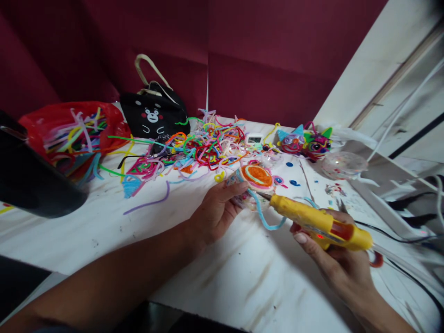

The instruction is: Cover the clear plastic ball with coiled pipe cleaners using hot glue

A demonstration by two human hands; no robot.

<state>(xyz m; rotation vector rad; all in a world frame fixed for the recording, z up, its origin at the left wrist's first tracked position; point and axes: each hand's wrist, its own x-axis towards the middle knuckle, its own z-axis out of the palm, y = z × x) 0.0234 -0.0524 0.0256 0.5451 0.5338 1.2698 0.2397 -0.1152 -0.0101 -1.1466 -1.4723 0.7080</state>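
My left hand [217, 208] is closed on a small round craft piece [257, 178] with an orange coil on its face; a light blue pipe cleaner [267, 221] hangs from it. My right hand [333, 259] grips a yellow hot glue gun [321, 224]. The gun's metal nozzle touches the lower right edge of the round piece. Both are held just above the white table [145, 231].
A tangled heap of coloured pipe cleaners [208, 143] lies behind my hands. A red bag with more pipe cleaners [74, 132] sits far left, a black bear-face bag [152, 113] at the back. Two finished pipe-cleaner figures [305, 141], a clear dome [343, 164] and cables [409, 231] are right.
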